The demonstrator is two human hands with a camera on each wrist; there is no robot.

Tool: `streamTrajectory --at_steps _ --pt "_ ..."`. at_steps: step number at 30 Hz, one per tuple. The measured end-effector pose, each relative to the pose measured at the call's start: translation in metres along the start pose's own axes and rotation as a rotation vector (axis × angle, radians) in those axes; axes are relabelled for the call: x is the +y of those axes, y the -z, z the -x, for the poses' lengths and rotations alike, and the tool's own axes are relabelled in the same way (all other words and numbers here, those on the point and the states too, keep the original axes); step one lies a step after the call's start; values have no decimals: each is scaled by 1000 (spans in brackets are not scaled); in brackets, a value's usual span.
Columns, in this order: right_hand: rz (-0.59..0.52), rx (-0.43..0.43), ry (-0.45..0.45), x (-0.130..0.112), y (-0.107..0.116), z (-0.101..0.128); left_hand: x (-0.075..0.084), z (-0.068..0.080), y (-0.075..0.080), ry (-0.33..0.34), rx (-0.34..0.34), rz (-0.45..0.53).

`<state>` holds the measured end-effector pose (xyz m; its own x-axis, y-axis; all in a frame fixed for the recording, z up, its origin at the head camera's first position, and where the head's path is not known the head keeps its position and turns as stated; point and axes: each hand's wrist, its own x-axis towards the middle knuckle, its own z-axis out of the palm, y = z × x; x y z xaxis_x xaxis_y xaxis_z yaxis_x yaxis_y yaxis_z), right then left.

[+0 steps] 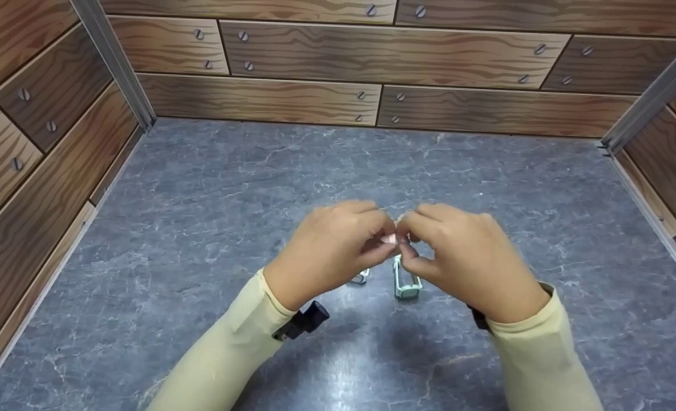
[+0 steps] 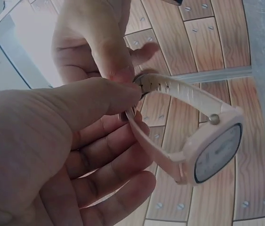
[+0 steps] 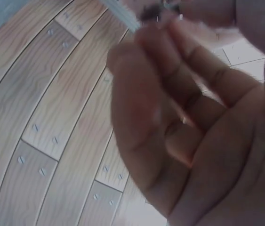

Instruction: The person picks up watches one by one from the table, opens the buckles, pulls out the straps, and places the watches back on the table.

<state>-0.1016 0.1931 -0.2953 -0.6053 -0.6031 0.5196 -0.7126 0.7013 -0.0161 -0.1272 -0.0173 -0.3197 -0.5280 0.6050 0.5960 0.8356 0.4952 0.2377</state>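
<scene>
A pale pink wristwatch (image 2: 217, 150) with a squarish case hangs by its strap between both hands in the left wrist view. My left hand (image 1: 332, 245) pinches the strap near its buckle end between thumb and fingers. Fingertips of my right hand (image 1: 463, 251) meet the left ones and pinch the strap at the same spot. The buckle is mostly covered by fingers. On the table below the hands lies a mint-green watch (image 1: 407, 292), its upper part behind the right hand. Beside it, a light-coloured object (image 1: 361, 278) is largely hidden by the left hand.
The grey marbled tabletop (image 1: 229, 188) is bordered by a wood-plank back wall (image 1: 383, 57) and side walls, with metal posts at the corners. A black wrist camera (image 1: 306, 321) sits under the left wrist.
</scene>
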Motion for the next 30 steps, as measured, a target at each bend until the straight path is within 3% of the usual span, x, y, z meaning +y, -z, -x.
streamTrajectory --at_steps 8,14,21,24,30 --pt "-52 -59 29 5 1 4 3 0 -1 -34 -38 12" --pt "-72 -52 20 10 0 4 3 0 -5 -29 18 11" --pt "-151 23 19 15 -3 0 1 -3 -5 5 75 88" --pt "-211 49 40 18 -3 -1 2 -3 -3 42 61 159" --pt "-427 40 39 24 1 0 3 -5 0 194 17 450"
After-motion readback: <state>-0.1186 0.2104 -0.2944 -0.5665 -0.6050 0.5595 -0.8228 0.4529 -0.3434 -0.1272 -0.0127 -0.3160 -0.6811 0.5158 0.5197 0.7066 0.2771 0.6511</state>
